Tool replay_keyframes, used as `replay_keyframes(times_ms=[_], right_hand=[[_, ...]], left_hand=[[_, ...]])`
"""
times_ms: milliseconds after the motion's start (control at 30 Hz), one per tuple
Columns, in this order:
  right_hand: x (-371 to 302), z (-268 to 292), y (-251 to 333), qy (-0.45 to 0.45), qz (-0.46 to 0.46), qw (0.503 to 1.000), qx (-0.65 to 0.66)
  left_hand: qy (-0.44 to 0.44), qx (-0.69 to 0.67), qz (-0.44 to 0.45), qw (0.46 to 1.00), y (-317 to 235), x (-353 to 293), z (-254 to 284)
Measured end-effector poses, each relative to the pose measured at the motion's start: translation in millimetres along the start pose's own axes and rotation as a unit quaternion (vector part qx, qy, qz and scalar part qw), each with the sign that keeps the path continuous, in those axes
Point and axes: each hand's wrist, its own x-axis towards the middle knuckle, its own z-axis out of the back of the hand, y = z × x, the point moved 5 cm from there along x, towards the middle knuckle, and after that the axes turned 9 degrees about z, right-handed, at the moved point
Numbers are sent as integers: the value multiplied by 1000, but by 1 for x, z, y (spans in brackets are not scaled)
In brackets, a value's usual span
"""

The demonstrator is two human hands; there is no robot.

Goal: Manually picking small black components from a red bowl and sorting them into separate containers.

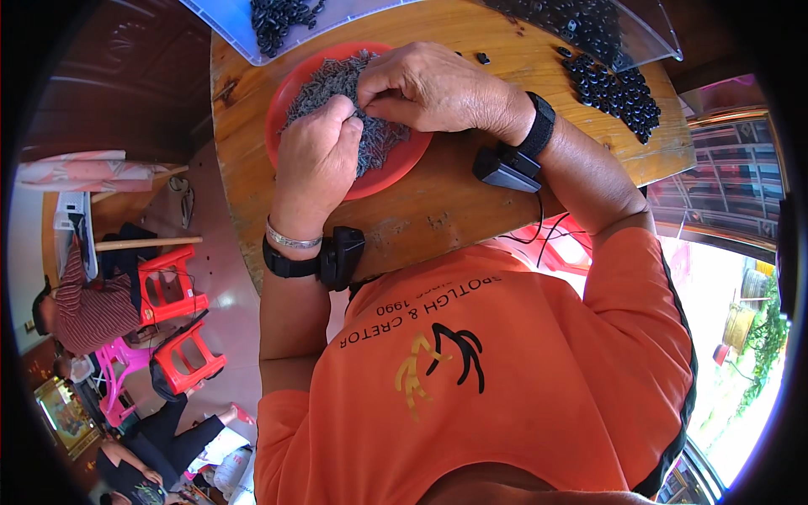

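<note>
Over a red plastic bowl (402, 175), my two hands meet with their fingertips nearly touching. The bowl holds a heap of small, thin grey metal pieces (383, 145) that look like screws. My left hand (318, 156) is curled closed, thumb pressed against the bent fingers, above the bowl's near left part. From the right comes my right hand (433, 87), its thumb and fingers pinched together above the heap. Whatever lies between the fingertips of either hand is hidden or too small to name.
Small shiny black parts (619, 99) lie spread on the wooden table (438, 206) at right, beside a clear plastic container (648, 38). A whitish bin (341, 12) with black parts stands far left. People and red stools (172, 286) are off to the left.
</note>
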Motion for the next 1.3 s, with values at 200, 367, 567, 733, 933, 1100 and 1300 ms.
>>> replay_keyframes(times_ms=[200,367,567,733,933,1100,1300], right_hand=[[0,-1,0,2,3,1000,-1],[-1,-2,-1,2,-2,1000,7],[0,-5,0,-7,31,1000,-1],[1,-3,5,-15,10,1000,-14],[-5,57,-14,-33,-167,983,-73],[-47,103,-70,-25,-164,972,-169],[-50,70,-95,50,-166,982,-75]], left_hand=[[5,7,-4,1000,-2,0,0],[7,-8,-8,1000,0,-1,-1],[5,-30,-22,999,0,0,-3],[4,-42,-23,999,0,1,-2],[-15,-83,59,995,16,-1,4],[-20,-166,75,983,24,0,1],[-16,-199,102,975,18,-2,2]])
